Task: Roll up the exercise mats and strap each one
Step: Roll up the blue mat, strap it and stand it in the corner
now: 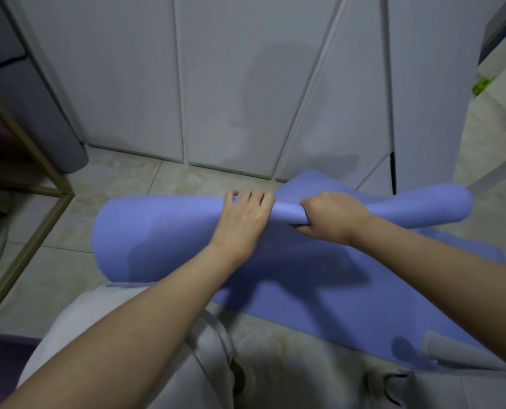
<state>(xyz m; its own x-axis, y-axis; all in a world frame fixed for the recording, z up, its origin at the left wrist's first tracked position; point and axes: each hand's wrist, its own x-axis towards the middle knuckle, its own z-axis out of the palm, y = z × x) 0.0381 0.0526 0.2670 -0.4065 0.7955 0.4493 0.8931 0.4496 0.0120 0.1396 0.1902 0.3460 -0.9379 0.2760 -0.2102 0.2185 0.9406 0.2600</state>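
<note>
Here, one lilac-blue exercise mat (163,231) is seen from above, laid on a pale tiled floor (68,231) in front of a row of white cupboard doors (240,84). The mat is partly rolled: a loose roll runs from left to right across the middle of the view, while the unrolled part lies flat towards the viewer, reaching the person's light trousers (275,364).

Two bare hands are counted, both on the roll and near each other at its centre. The left hand (242,219) is laid over the top of the roll, its fingers bent over the far side and the thumb spread to the left. The right hand (331,216) is wrapped tightly round the roll, fingers tucked beneath, so that the mat is squeezed narrow there and flares wider at both ends.

One grey cylinder (39,113) is stood upright at the far left beside the doors; whether it is a second mat cannot be told. One gold-coloured frame (33,240) is seen along the left edge, and one small green object (481,85) at the upper right.
</note>
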